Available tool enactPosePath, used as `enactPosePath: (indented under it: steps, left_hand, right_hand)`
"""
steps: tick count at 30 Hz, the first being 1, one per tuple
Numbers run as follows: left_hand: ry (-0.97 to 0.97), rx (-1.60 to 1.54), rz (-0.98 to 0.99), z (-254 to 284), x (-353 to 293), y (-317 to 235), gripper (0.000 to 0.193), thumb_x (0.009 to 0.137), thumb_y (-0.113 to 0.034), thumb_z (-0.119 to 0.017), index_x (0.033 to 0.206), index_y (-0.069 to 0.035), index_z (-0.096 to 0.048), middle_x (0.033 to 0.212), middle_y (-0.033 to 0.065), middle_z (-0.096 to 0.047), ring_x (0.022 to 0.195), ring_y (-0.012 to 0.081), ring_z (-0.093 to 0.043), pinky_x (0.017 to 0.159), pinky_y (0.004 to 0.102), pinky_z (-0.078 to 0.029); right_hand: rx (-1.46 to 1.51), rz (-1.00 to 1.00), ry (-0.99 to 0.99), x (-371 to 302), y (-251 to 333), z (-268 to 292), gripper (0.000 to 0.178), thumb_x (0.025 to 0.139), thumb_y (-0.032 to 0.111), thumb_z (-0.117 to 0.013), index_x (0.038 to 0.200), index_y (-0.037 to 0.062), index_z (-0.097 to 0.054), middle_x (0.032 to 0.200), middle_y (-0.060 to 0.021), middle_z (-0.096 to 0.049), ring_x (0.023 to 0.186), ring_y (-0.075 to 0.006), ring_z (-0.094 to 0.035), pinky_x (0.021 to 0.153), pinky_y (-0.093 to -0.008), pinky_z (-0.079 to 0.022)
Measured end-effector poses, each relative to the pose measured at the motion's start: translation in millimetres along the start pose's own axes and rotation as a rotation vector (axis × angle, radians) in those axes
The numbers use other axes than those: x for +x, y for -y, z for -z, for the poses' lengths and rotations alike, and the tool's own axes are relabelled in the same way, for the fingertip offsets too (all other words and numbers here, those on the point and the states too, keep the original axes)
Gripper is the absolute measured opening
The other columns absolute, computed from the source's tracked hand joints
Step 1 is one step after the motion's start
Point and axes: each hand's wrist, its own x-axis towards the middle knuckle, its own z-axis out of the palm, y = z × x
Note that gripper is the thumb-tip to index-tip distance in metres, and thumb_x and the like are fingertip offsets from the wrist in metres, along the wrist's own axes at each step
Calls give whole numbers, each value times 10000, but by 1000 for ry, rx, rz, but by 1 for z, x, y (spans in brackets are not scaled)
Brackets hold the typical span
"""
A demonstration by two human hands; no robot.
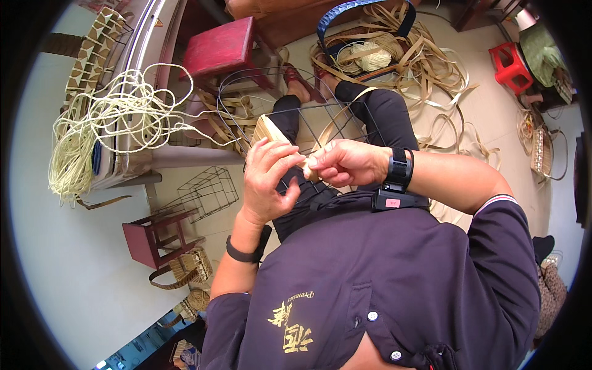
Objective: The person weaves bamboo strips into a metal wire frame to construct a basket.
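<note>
Across my lap lies a black wire basket frame (pixel 320 117), with a tan woven strip section (pixel 270 129) at its left side. My left hand (pixel 268 176) rests against that woven part, its fingers stretched out and the thumb apart. My right hand (pixel 348 163) is closed in a pinch on a flat tan weaving strip (pixel 330 131), close to the left fingertips. The strip runs up through the wire frame. Its end is partly hidden by the fingers.
Pale cord (pixel 123 117) lies tangled on a table edge at left. A red stool (pixel 219 44) stands ahead. Loose tan strips (pixel 425 55) and a blue-handled basket (pixel 364 15) lie on the floor. Another wire frame (pixel 209 188) and a small dark-red stool (pixel 145 243) are at left.
</note>
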Motion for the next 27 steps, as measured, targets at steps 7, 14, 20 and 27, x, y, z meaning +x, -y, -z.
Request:
enactPosePath:
  steps: [7, 14, 20, 27]
  left_hand:
    - [-167, -112, 330, 26, 28, 24, 277, 854, -44, -652, 1121, 9, -704, 1292, 162, -646, 1246, 275, -593, 1080, 393, -433]
    - [288, -146, 123, 28, 37, 15, 320, 736, -65, -721, 1053, -112, -730, 1355, 120, -612, 1371, 371, -491, 1147, 520, -345]
    - [271, 105, 88, 17, 25, -15, 320, 660, -168, -751, 977, -147, -716, 1201, 71, -653, 1373, 407, -461, 1138, 746, -168]
    - [140, 250, 49, -9, 4, -5, 247, 748, -74, -725, 985, -139, -750, 1050, 37, -712, 1328, 337, -528, 1165, 693, -228]
  right_hand:
    - [-80, -29, 45, 0, 3, -4, 185, 993, 175, -613, 1030, 0, -661, 648, 62, -455, 494, -26, -375, 431, -184, -282]
    - [-399, 73, -165, -14, 6, -26, 197, 949, 184, -698, 983, -6, -738, 720, 32, -627, 582, -25, -439, 526, -209, -331]
    - [-684, 230, -144, -24, 11, -28, 234, 906, 246, -765, 884, 14, -787, 878, -53, -753, 863, -110, -642, 865, -273, -454]
    - [-864, 223, 104, -87, 37, -66, 197, 900, 200, -763, 921, 4, -770, 879, -66, -747, 871, -142, -664, 840, -301, -498]
